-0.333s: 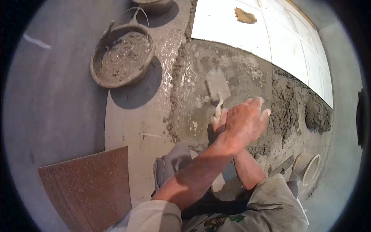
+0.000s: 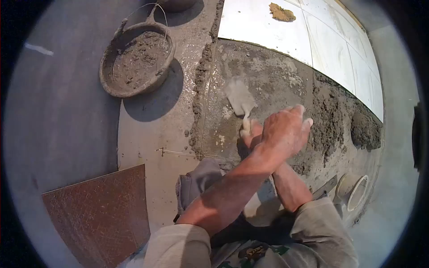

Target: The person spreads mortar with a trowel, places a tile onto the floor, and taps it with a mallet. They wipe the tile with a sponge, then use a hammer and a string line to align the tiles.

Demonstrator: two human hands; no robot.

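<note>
My forearms cross over a patch of smoothed grey mortar (image 2: 263,80) on the floor. My right hand (image 2: 253,132), coming from beneath the left forearm, grips the handle of a trowel (image 2: 240,96). The trowel's pale, mortar-coated blade lies over the mortar and looks slightly blurred. Above and to the right is my left hand (image 2: 285,130), its fingers curled downward; whatever they may hold is hidden. Rough, lumpy mortar (image 2: 328,120) lies to the right of that hand, with a larger heap (image 2: 365,131) farther right.
White tiles (image 2: 263,31) cover the far floor, a tan lump (image 2: 282,12) on them. A bucket of mortar (image 2: 167,67) stands at the upper left, another container (image 2: 176,3) behind it. A brown tile (image 2: 98,214) leans at the lower left. A round container (image 2: 357,194) lies at right.
The trowel has moved a little to the left over the mortar with my right hand. My left hand stays curled to its right. The whole view has shifted slightly.
</note>
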